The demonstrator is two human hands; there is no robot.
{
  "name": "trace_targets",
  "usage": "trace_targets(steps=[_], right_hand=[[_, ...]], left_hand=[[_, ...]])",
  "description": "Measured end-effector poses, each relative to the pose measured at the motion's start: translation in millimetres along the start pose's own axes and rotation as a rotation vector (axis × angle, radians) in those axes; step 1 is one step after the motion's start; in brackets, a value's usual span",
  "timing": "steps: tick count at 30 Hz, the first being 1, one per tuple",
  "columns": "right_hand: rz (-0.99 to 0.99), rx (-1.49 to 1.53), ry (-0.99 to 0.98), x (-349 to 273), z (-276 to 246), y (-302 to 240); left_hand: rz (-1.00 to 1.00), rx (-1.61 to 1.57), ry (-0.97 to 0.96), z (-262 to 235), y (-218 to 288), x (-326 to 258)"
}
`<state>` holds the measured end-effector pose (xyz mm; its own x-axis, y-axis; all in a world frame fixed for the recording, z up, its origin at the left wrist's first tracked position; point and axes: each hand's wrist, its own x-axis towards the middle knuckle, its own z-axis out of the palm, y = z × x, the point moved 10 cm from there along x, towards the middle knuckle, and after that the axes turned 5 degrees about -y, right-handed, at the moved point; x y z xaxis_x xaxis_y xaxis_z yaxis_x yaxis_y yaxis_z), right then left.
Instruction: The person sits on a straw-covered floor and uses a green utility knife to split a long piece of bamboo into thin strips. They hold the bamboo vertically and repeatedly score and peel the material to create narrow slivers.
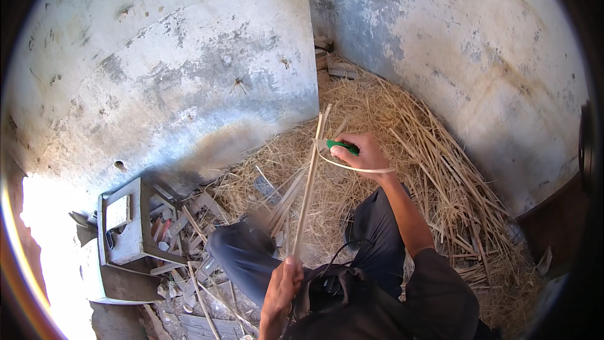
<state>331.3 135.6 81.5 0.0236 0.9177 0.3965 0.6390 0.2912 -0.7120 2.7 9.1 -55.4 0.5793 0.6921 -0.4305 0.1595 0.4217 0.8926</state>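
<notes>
My left hand (283, 286) is closed around the near end of a long pale wooden strip (307, 195), possibly bamboo, which slants up and away from my lap. My right hand (368, 152) grips a green-handled knife (345, 147), its blade against the strip near the far end. From that cut a thin peeled sliver (345, 165) curves off to the right and passes across my right wrist. Beyond the blade the strip's far end looks split into two prongs. My bent legs (242, 255) lie on either side of the strip.
Pale shavings (358, 104) cover the floor ahead, with a heap of long strips (450, 182) along the right wall. At left stands a worn wooden stool (129, 245) with a small board and a dark object on it. Scraps and rubble (195, 283) lie beside it. Peeling walls (207, 56) meet ahead.
</notes>
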Motion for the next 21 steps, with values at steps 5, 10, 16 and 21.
trace_targets(steps=[5, 10, 16, 21], right_hand=[[-0.048, 0.175, 0.049, -2, 9, 9], [-0.094, 0.126, 0.095, -7, 7, -15], [-0.129, 0.091, 0.119, -17, 5, -31], [-0.157, 0.045, 0.179, -21, -2, -41]], left_hand=[[0.163, 0.023, -0.112, -12, 3, 20], [0.301, 0.275, -0.075, -21, 21, 40], [0.396, 0.293, 0.060, -3, 79, 44], [0.436, 0.337, 0.070, 10, 95, 50]])
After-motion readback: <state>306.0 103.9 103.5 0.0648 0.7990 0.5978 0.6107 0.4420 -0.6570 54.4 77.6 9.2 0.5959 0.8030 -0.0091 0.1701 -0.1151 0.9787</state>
